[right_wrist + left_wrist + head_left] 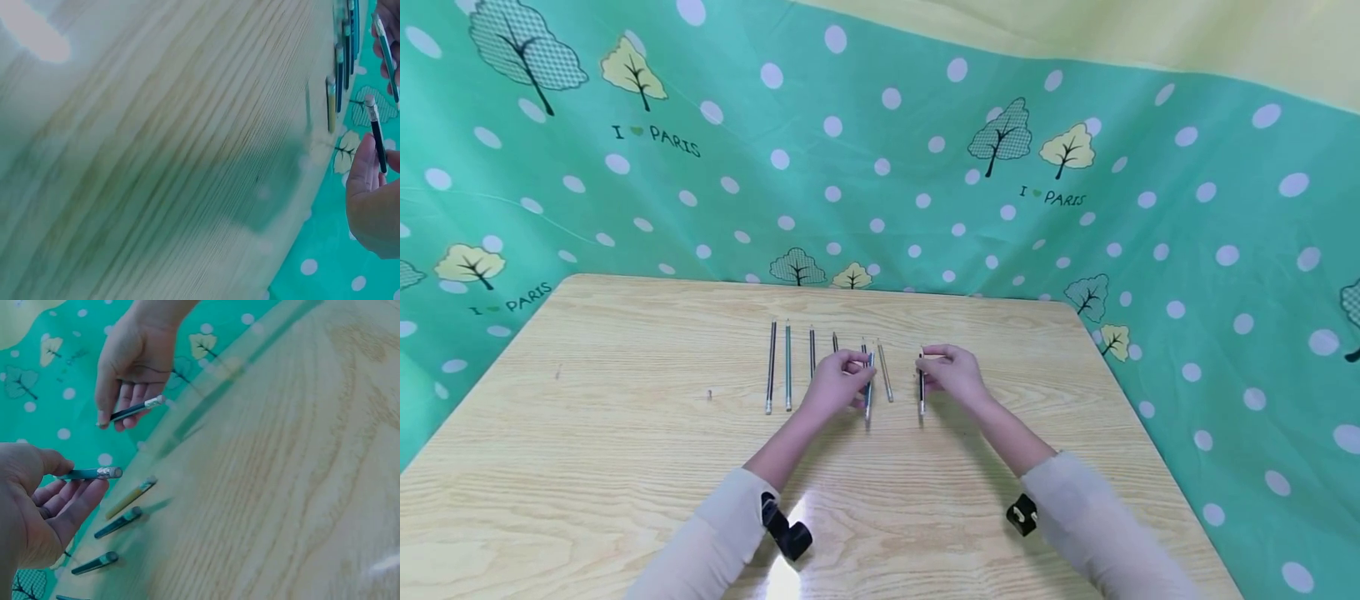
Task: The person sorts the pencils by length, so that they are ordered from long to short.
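My left hand (837, 382) pinches a blue pencil (869, 390) between thumb and fingers, its eraser end toward me. Off to the right, my right hand (953, 375) holds a dark pencil (922, 387) the same way. The left wrist view shows both the blue pencil (94, 473) and the dark pencil (137, 409) raised off the table. Between the hands lies a natural-wood-coloured pencil (885, 371). To the left lie several more pencils in a row, among them a dark one (771, 367) and a teal one (788, 367); my left hand partly covers some of them.
The wooden table (625, 483) reaches back to a green dotted cloth (865, 167). A tiny object (709, 394) lies left of the pencil row. Black wrist cameras are strapped at both sleeves, the left one (788, 533) hanging low over the tabletop.
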`<action>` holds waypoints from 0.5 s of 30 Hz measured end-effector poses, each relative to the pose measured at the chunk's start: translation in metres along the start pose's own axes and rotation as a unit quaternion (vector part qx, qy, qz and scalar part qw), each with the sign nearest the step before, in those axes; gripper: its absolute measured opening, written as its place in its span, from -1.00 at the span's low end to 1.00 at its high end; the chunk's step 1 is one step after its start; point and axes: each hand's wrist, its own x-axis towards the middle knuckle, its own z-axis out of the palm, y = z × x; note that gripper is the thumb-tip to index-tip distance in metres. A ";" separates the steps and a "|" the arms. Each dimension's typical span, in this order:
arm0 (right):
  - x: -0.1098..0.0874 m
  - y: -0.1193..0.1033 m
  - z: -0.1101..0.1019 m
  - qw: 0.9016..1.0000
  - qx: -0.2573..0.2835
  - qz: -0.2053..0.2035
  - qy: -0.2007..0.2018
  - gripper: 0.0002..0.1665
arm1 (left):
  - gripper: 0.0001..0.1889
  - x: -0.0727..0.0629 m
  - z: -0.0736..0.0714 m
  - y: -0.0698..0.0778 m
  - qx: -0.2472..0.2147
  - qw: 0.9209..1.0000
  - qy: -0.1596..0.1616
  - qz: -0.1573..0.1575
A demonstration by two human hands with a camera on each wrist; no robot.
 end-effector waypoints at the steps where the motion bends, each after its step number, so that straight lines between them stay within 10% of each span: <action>1: 0.000 -0.001 0.003 1.000 0.006 -0.001 0.000 -0.52 | -0.66 0.000 -0.002 0.000 -0.003 1.000 0.004 0.000; 15: 0.003 -0.006 0.041 0.998 0.066 -0.011 -0.009 -0.53 | -0.61 0.002 -0.015 -0.002 -0.020 1.000 0.023 0.003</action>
